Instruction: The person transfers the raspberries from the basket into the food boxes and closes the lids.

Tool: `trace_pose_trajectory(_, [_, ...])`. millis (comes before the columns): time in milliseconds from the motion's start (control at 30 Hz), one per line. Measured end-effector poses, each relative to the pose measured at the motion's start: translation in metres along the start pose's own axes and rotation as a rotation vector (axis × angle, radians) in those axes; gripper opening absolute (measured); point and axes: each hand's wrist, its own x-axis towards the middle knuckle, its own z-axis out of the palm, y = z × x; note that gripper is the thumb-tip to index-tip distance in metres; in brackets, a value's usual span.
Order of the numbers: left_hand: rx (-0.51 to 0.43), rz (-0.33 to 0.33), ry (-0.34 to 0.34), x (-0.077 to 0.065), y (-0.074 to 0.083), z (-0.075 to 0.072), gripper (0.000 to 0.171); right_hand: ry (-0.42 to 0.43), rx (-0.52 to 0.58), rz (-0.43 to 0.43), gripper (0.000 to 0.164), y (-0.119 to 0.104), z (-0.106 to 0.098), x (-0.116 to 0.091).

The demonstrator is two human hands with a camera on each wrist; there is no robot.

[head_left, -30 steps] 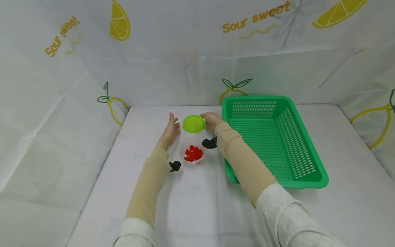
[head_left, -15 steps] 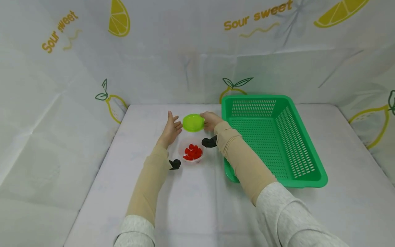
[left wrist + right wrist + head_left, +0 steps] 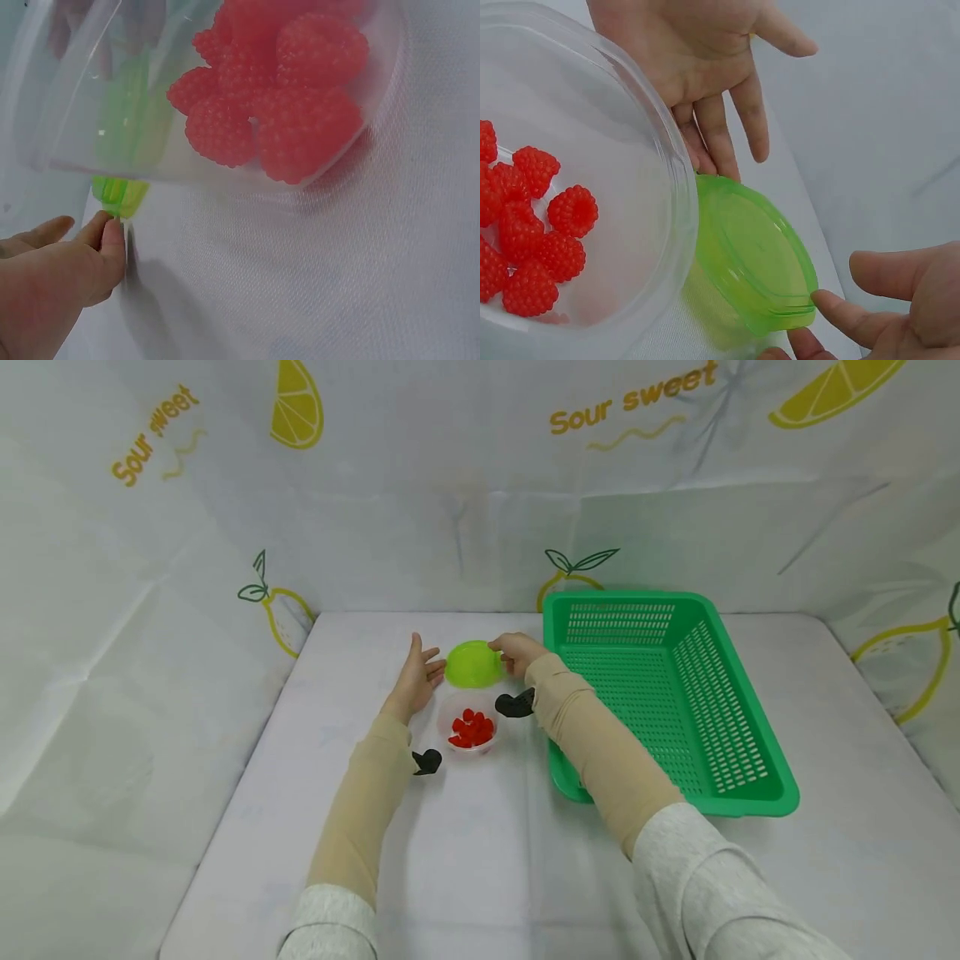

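Note:
A translucent green lid (image 3: 474,665), tilted with its near side raised, lies between my two hands at the back of the table. My left hand (image 3: 415,679) is at its left edge; straight fingertips touch the rim in the left wrist view. My right hand (image 3: 521,653) is at the right edge. In the right wrist view its fingertips (image 3: 826,306) touch the lid (image 3: 761,244) at the rim and beneath, while the thumb stands apart. In front of the lid is a clear round container (image 3: 468,706), with several red raspberries (image 3: 277,82) inside.
A large green plastic basket (image 3: 738,693) with slotted walls stands to the right, its left rim under my right forearm. White cloth with printed lemons covers the table (image 3: 465,860) and hangs as a wall (image 3: 420,527) behind.
The lid is raised into a steeper tilt. My left fingers have come in to its edge; the right hand hardly moves. Container and basket stay put.

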Motion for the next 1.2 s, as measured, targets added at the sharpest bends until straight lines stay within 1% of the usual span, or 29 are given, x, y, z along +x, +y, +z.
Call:
trace_pose_trajectory(100, [0.024,0.022,-0.021,-0.003,0.000,-0.001,0.079,-0.023,0.003,-0.043,0.063,0.002,0.001,-0.001])
trace_pose_trajectory(200, [0.053,0.070,-0.032,-0.005,0.001,-0.002,0.077,-0.052,-0.058,-0.123,0.058,0.002,0.003,-0.002])
trace_pose_trajectory(233, [0.080,0.094,-0.035,-0.005,0.001,-0.002,0.073,-0.055,-0.090,-0.149,0.055,0.002,0.003,-0.003])
trace_pose_trajectory(333, [0.201,0.155,-0.030,-0.007,0.002,-0.001,0.063,-0.055,-0.183,-0.208,0.045,0.003,0.003,-0.005])
trace_pose_trajectory(400, [0.269,0.178,-0.023,-0.008,0.001,-0.001,0.060,-0.054,-0.214,-0.222,0.042,0.003,0.001,-0.006])
trace_pose_trajectory(467, [0.308,0.186,-0.020,-0.009,0.001,0.000,0.059,-0.065,-0.233,-0.239,0.041,0.003,-0.002,-0.009])
trace_pose_trajectory(633, [0.296,0.196,-0.013,-0.011,0.003,0.002,0.058,-0.120,-0.266,-0.314,0.043,0.002,-0.010,-0.020])
trace_pose_trajectory(733, [0.298,0.211,-0.015,-0.014,0.007,0.004,0.056,-0.160,-0.246,-0.355,0.045,-0.001,-0.014,-0.028])
trace_pose_trajectory(867, [0.298,0.226,-0.046,-0.022,0.014,0.005,0.055,-0.195,-0.196,-0.377,0.046,-0.004,-0.019,-0.040])
trace_pose_trajectory(1000, [0.310,0.259,-0.071,-0.029,0.020,0.006,0.055,-0.201,-0.187,-0.406,0.046,-0.006,-0.023,-0.049])
trace_pose_trajectory(1133, [0.302,0.308,-0.086,-0.039,0.024,0.006,0.055,-0.217,-0.236,-0.485,0.045,-0.005,-0.028,-0.057])
trace_pose_trajectory(1200, [0.291,0.328,-0.094,-0.047,0.028,0.008,0.056,-0.229,-0.262,-0.529,0.045,-0.004,-0.032,-0.061])
